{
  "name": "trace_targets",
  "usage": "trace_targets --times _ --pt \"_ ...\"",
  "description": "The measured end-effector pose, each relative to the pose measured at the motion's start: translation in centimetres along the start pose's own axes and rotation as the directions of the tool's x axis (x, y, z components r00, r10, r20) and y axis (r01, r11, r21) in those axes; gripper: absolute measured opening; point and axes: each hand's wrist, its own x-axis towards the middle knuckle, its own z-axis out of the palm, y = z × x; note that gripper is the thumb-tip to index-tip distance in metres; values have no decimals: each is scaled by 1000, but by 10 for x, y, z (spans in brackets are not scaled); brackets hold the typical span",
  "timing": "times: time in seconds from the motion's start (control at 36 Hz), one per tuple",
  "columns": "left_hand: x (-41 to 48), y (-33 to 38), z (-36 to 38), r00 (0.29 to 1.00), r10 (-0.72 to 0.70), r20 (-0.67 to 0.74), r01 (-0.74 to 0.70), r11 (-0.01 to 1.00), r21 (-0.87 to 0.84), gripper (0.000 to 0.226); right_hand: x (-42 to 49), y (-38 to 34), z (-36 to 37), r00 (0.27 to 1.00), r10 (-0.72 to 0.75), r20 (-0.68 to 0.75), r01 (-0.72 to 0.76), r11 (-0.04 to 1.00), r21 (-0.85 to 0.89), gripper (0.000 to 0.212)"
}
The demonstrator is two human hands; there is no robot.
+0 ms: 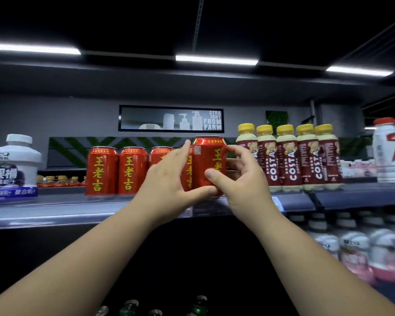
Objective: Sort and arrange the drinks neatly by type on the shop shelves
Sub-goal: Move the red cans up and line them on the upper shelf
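Together, left hand [167, 179], right hand [241, 179] gripping can [206, 160]

Lit from above by three white strip lights [216, 60] set in a black ceiling [123, 19]. Backed by a grey wall [21, 115] bearing a framed poster [171, 118] reading "STRAIGHT FROM FARM", with a band of green diagonal stripes [78, 148] just below and a square of green foliage [276, 119] to its right. Fronted by a grey shelf [43, 213].

Held can [203, 163]: glossy red, yellow characters.
Shelved cans [102, 171]: same red and yellow.
Costa bottles [292, 156]: yellow caps, maroon labels, white lettering, cream contents.
Large bottle [16, 153]: white, blue-purple band.
Wall panel [62, 148]: green diagonal stripes on grey.
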Motion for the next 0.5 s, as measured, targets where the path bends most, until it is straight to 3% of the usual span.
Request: trace_targets --times 0.11,0.17,0.28,0.5 --pt "4 -7 3 990 34 -138 14 943 332 101 6 4 -8 995 -14 -102 -3 986 -167 50" --pt "5 -14 7 987 19 -157 49 907 418 96 11 7 -10 990 -11 -138 -21 975 -222 52" --pt "0 -31 21 996 -34 -84 72 854 515 88 21 14 -8 989 48 -142 -81 967 -243 58" --pt "-3 -37 27 997 -27 -65 59 835 547 77 36 29 10 981 78 -179 -136 931 -339 58"
